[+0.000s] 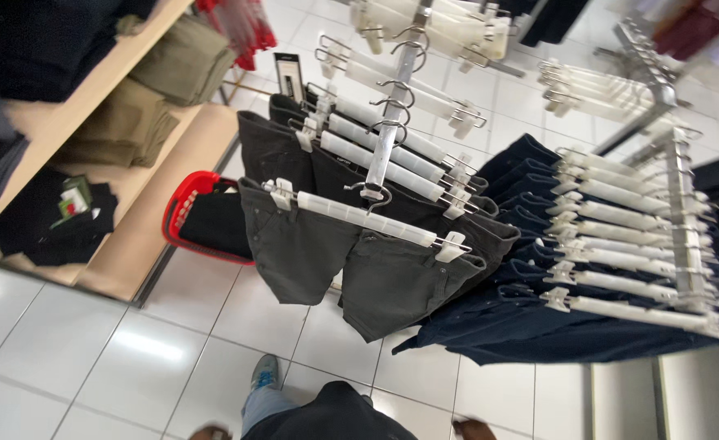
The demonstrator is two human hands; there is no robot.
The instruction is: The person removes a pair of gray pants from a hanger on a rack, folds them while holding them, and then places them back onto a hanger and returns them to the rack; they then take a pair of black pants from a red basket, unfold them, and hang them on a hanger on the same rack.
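At the left stands a wooden shelf (111,81) with folded olive trousers (143,122) and dark cloth, soft and thick. Beside it on the glossy white tile floor (90,358) sits a red plastic basket (182,213) with black fabric inside. In the middle, dark grey shorts (327,253) hang on white clip hangers (368,216) from a metal rail, the front pair nearest to the hands. At the right, navy trousers (522,318) hang in a dense row. At the bottom edge only a small part of the left hand (210,433) and the right hand (474,429) shows; I cannot tell if they are spread or closed. Between hands and shorts the floor is open.
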